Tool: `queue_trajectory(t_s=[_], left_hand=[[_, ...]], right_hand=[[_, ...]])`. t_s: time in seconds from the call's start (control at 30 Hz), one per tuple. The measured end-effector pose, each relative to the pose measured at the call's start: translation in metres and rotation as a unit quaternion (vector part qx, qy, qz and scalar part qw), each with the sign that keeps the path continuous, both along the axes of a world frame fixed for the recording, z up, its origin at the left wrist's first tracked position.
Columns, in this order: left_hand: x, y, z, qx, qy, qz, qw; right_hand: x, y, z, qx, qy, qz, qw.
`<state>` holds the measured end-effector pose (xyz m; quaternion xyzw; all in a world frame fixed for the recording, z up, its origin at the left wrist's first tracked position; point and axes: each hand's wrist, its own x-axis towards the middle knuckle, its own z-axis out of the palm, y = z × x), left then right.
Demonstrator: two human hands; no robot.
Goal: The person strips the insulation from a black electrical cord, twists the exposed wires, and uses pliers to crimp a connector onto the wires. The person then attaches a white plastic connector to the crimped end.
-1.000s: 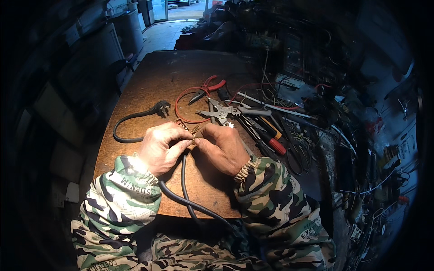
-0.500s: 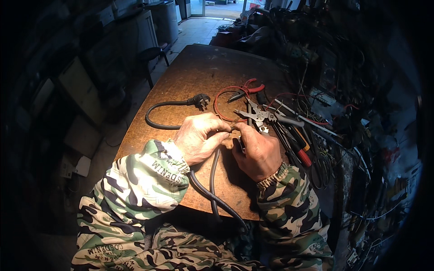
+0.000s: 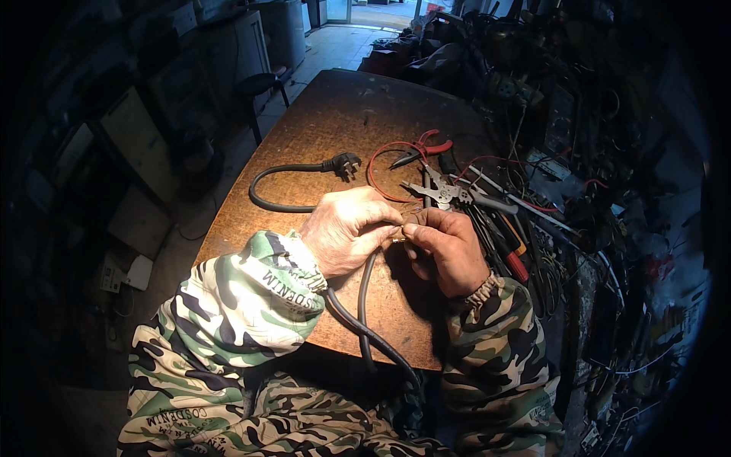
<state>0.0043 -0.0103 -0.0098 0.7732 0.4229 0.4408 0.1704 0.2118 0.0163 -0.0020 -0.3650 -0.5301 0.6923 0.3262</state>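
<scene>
A black power cord (image 3: 286,167) with a moulded plug (image 3: 343,165) lies looped on the wooden table. Its run passes behind my left hand (image 3: 352,230), and two black cable lengths (image 3: 364,293) show below that hand, crossing near the table's front edge. My left thumb and fingers pinch the cable's end. Against them, my right hand (image 3: 448,247) is closed too, thumb and forefinger pinching thin wire (image 3: 402,233) at the same spot. Fine strands and a small brassy glint show between the fingertips. Most of the wire end is hidden by my fingers.
Just beyond my right hand lie grey wire-stripping pliers (image 3: 451,195), red-handled pliers (image 3: 421,150) and a loop of red wire (image 3: 371,169). Screwdrivers (image 3: 516,265) and tangled leads crowd the table's right side. A dark stool (image 3: 257,85) stands past the far left edge.
My right hand has shifted slightly right and turned, bringing its thumb against the left fingertips. The view has moved a little; the tools and plug lie as before.
</scene>
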Motion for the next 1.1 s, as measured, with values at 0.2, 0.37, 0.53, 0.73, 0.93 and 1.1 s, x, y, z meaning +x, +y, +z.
queue_trajectory(t_s=[0.2, 0.37, 0.53, 0.73, 0.93, 1.1], left_hand=[[-0.001, -0.002, 0.002, -0.029, -0.029, 0.022, 0.999], [-0.001, -0.002, 0.003, -0.049, -0.043, 0.012, 0.998], [-0.001, 0.001, 0.001, -0.037, -0.04, -0.005, 0.998], [-0.002, -0.001, 0.001, -0.051, -0.041, 0.006, 0.998], [0.0, -0.001, 0.003, -0.013, -0.024, 0.002, 1.0], [-0.002, 0.0, 0.002, -0.01, -0.023, 0.006, 1.0]], right_hand=[[-0.012, -0.002, -0.005, 0.356, -0.095, -0.063, 0.928], [-0.008, -0.007, -0.01, 0.674, -0.287, -0.112, 0.671], [-0.006, -0.007, -0.003, 0.715, -0.31, -0.112, 0.617], [-0.005, -0.004, -0.005, 0.71, -0.294, -0.094, 0.634], [-0.001, -0.003, 0.003, 0.03, 0.003, -0.012, 0.999], [0.001, -0.004, 0.001, 0.212, -0.096, -0.033, 0.972]])
